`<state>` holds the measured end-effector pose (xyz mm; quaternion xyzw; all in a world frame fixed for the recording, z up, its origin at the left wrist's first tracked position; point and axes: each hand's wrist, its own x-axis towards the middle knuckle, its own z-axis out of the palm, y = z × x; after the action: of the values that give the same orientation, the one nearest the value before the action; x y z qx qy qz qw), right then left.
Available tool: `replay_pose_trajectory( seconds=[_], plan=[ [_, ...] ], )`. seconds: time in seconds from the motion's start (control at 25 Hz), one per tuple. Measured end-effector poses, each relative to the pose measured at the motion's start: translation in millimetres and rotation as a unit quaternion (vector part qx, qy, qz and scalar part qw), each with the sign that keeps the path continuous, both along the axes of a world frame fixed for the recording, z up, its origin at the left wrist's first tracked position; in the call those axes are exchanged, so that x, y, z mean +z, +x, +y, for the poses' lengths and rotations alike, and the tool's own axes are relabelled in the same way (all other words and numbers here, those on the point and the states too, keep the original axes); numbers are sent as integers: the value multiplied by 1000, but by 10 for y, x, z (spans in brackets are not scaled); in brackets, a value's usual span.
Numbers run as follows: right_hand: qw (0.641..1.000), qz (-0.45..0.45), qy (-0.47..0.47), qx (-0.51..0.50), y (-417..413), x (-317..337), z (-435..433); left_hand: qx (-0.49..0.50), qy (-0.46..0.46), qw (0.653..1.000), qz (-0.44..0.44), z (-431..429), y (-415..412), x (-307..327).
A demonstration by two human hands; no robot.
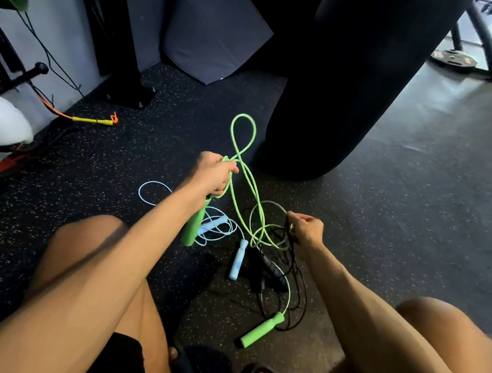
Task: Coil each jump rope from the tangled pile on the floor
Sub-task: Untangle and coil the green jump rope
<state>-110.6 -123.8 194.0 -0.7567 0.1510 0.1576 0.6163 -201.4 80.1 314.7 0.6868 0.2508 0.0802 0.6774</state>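
**Green jump rope (pixel 193 226) half out of the tangle**

The left hand (pixel 214 174) is wrapped round one handle plus a few cord loops, and the right hand (pixel 306 230) pinches the cord just above the pile. The other green handle (pixel 262 330) lies on the floor (pixel 397 213), near side, mixed up with the black rope (pixel 272 273) beside the light blue rope (pixel 238 259). The cord looks light, floppy and springy, so I'd gather loops at the handle.

A single wide-angle camera was worn on the head and faced forward and down. It looked from above the bent knees (pixel 91 238) onto the floor (pixel 109 169) close below. The left hand (pixel 214 174) and right hand (pixel 305 231), both gripping the green jump rope (pixel 192 229), sat at mid-frame near the lens. A black punching bag (pixel 347 89) stood farther off, beyond them.
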Motion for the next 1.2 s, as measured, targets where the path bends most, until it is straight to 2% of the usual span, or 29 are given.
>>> replay_pose_trajectory(
  seconds=[0.12, 0.28, 0.4, 0.48, 0.56, 0.64, 0.84, 1.0, 1.12, 1.2],
  plan=[
    [997, -40, -52, 26, 148, 316, -72, 21, 81, 996, 40, 18, 36, -80],
    [965, -102, -152, 189, 194, 893, -209, -11, 191, 981, 36, -52, 20, -45],
    [946, -155, -132, 253, 77, 1218, -230, -59, 225, 971, 49, -175, 13, -63],
    [935, -216, -114, 258, -25, 1392, -153, -86, 200, 975, 42, -269, 17, -100],
    [908, -305, -125, 259, -88, 1512, -66, -104, 165, 980, 28, -341, 12, -120],
    [888, -351, -111, 275, -144, 1597, -28, -105, 121, 987, 4, -369, 0, -114],
    [909, -314, 42, 272, -269, 1832, -74, -31, 82, 994, -71, -359, 47, -106],
    [932, -236, 179, 207, -240, 1954, -145, 8, -34, 998, -57, -324, 85, -87],
    [927, -220, 276, 126, -114, 2034, -303, 43, -117, 992, -35, -178, 95, -66],
    [926, -264, 257, 85, 4, 2016, -446, 57, -159, 985, -37, -80, 83, -74]
  ],
)
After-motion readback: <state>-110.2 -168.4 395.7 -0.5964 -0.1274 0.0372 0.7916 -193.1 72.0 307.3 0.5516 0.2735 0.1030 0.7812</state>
